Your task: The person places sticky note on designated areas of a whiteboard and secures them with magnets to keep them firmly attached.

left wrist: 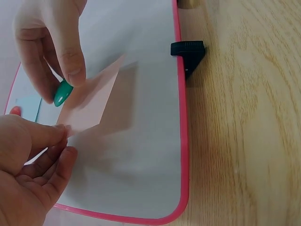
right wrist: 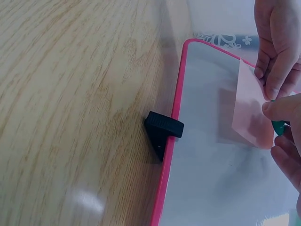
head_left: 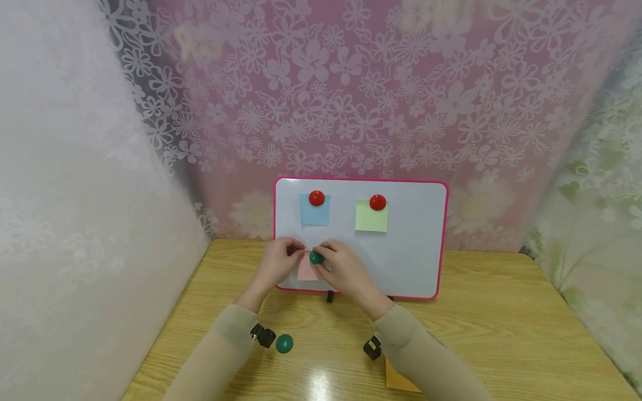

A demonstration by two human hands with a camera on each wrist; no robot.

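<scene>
A pink sticky note (left wrist: pixel 94 101) stands out from the lower left of a whiteboard (head_left: pixel 401 250) with a pink frame. My left hand (head_left: pixel 280 260) pinches the note's upper left corner between thumb and fingertips. In my right hand (head_left: pixel 348 270) a round green magnet (left wrist: pixel 63 93) is gripped by thumb and fingers, right at the note's top edge. The note's lower edge hangs away from the board and casts a shadow on it. Above, a blue note (head_left: pixel 315 211) and a light green note (head_left: pixel 371 218) each sit under a red magnet (head_left: pixel 316 197).
A second green magnet (head_left: pixel 284 343) lies on the wooden table (head_left: pixel 501 312) near my left forearm. Something flat and orange (head_left: pixel 399 379) lies partly under my right sleeve. A black stand foot (right wrist: pixel 162 129) clips the board's bottom edge. Patterned curtains hang behind and at the sides.
</scene>
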